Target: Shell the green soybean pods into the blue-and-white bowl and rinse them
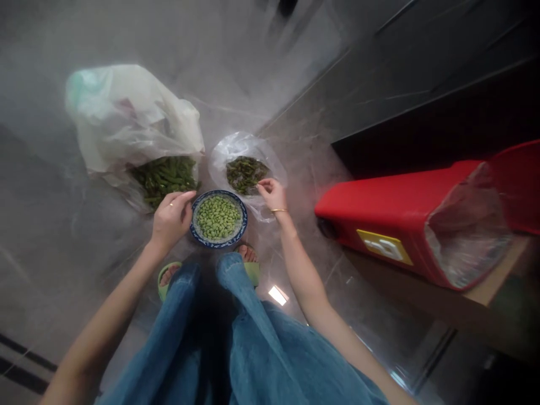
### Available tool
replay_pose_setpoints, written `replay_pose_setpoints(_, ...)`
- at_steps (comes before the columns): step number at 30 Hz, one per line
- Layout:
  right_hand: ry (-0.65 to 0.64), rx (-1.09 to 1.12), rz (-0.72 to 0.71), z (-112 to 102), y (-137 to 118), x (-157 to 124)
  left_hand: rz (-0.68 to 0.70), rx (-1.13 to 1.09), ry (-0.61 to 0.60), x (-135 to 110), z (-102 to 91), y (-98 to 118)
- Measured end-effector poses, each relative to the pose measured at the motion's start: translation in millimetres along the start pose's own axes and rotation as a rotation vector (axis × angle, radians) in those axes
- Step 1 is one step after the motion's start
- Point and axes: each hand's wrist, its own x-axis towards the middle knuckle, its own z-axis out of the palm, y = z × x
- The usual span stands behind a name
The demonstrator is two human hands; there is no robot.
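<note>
A blue-and-white patterned bowl (243,229) stands on the floor between my feet, holding many shelled green beans (217,216). My left hand (169,220), with a ring on one finger, is at the bowl's left rim; its fingers are curled together and what they hold is hidden. Beyond it, whole green bean pods (169,177) lie in the mouth of a large white plastic bag (139,121). My right hand (274,194) pinches over the near edge of a clear plastic bag (223,149) with darker pods or shells (247,173) inside. Anything in that pinch is too small to name.
A red bin (379,208) with a plastic liner and a yellow label is to the right, beside a dark wall panel (422,124). My feet in green slippers (253,273) are close to the bowl on the grey tiled floor (50,225).
</note>
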Motion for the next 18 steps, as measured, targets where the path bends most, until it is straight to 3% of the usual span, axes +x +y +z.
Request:
replay_pose_setpoints(3,-0.08,0.322,0.08,-3.7,-19.7,-22.6,0.034,-0.116,-0.147,16.9,-13.1,22.5)
replay_pose_setpoints(6,-0.205,0.508,0.145,0.8,-40.5,-53.9,0.031,-0.207,-0.291,36.5,-20.6,48.6)
replay_pose_setpoints(10,-0.306,0.651,0.218,16.9,-52.2,-87.9,-0.03,-0.316,-0.442,47.7,-11.5,75.2)
replay_pose_setpoints(13,-0.297,0.771,0.301,29.0,-48.8,-100.3,-0.072,-0.339,-0.448,39.8,1.4,83.3)
replay_pose_setpoints(18,-0.252,1.0,0.528,43.4,-37.5,-113.3,-0.069,-0.25,-0.357,14.0,17.6,85.0)
